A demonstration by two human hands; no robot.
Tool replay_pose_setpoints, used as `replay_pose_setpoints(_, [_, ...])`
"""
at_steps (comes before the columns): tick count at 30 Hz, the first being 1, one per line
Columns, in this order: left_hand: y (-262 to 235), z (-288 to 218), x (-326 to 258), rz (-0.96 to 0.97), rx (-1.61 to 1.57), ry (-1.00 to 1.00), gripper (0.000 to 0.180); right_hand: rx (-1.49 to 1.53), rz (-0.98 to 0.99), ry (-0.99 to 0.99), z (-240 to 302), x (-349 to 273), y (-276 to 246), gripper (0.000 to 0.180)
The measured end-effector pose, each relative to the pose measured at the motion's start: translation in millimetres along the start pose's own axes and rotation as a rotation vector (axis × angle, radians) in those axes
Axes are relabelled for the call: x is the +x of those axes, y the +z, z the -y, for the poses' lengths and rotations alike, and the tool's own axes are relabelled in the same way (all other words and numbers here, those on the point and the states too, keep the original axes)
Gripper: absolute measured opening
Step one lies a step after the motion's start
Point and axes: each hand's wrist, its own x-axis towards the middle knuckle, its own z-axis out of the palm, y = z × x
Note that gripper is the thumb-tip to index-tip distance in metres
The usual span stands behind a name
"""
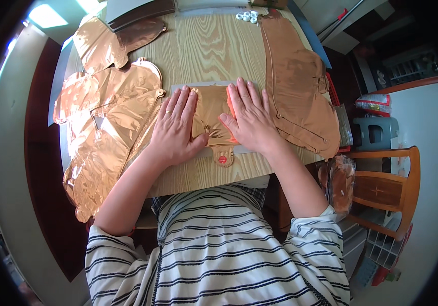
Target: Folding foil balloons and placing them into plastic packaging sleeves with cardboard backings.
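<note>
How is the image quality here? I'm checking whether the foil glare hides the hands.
Head view: fisheye bends the table edges; glare streaks the foil balloons at left, a window blows out top left; both hands, left hand and right hand, are sharp and evenly lit.

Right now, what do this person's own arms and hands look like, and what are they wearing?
Two bare hands: the left hand wears a thin ring on one finger, the right hand shows none. The forearms are bare, with white sleeves striped in dark lines pushed up near the elbows.
</note>
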Motion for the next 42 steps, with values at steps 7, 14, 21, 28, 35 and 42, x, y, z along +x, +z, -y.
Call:
replay_pose_setpoints(7, [-11.1, -8.1, 7.0, -0.029, 0.037, 0.104, 0.088, -0.015, 0.016, 0.019, -0.7, -0.2, 1.9, 0.078])
replay_pose_setpoints(14, [9.7, -6.9, 18.6, 0.012, 0.049, 0.142, 0.078, 0.153, 0.098, 0.012, -9.1, 3.1, -10.7, 0.079])
replay_pose_setpoints(21, [13.2, -4.7, 17.2, -0.005, 0.084, 0.152, 0.079, 0.532, -0.032, -0.027, -31.9, 0.4, -46.7, 0.072])
replay_pose_setpoints(28, [12.8, -5.2, 18.8, -0.005, 0.062, 0.168, 0.078, 0.037, -0.346, -0.101, 4.6, -9.4, -35.9, 0.042])
replay_pose_setpoints(35, [11.9, -5.7, 17.7, 0.010, 0.068, 0.156, 0.078, 0.598, 0.047, 0.463, -5.5, -64.2, -66.4, 0.023])
replay_pose_setpoints(42, [12.4, -5.2, 18.6, 0.022, 0.064, 0.142, 0.080, 0.757, 0.176, 0.522, -23.8, -61.7, -47.0, 0.025])
